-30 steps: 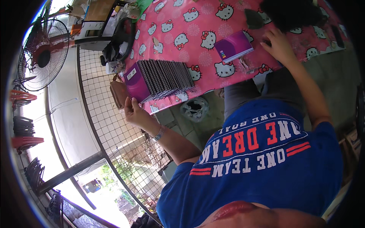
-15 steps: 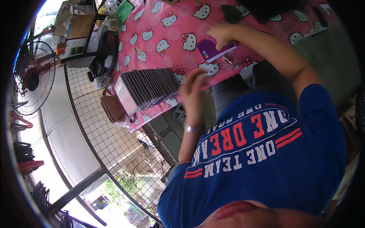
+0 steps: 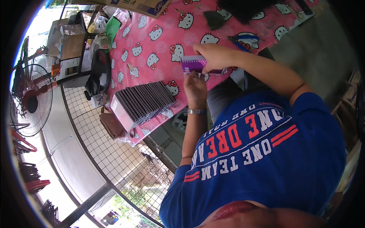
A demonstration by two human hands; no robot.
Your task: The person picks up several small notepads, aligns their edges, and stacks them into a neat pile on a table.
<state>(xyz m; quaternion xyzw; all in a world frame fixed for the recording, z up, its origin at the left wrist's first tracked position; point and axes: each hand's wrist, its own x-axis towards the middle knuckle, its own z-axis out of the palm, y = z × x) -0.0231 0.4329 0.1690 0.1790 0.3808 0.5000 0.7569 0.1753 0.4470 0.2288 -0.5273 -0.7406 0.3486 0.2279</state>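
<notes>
Both my hands are on a small purple notebook [image 3: 194,65], raised on edge near the front of the table. My right hand [image 3: 216,56] grips its right end, the thumb on the purple face and the fingers behind. From below, my left hand [image 3: 195,88] pinches the lower left edge; its fingertips are partly hidden there. To the left a row of black spiral-bound notebooks [image 3: 146,99] stands packed together, a pale cover at its left end. Blue-handled pliers [image 3: 245,37] lie beyond my right forearm.
A pink cartoon-print cloth covers the table [image 3: 161,41]. Toward the back lie a dark flat piece [image 3: 214,20] and a black heap [image 3: 249,9]. A cardboard box [image 3: 142,7] sits at the far edge. A brown bag [image 3: 113,123] hangs by the left corner; a fan [image 3: 32,102] stands farther left.
My left hand has come up to the notebook and taken hold of it. My right hand has lifted the notebook off the cloth and tilted it toward me. The pliers have come into sight.
</notes>
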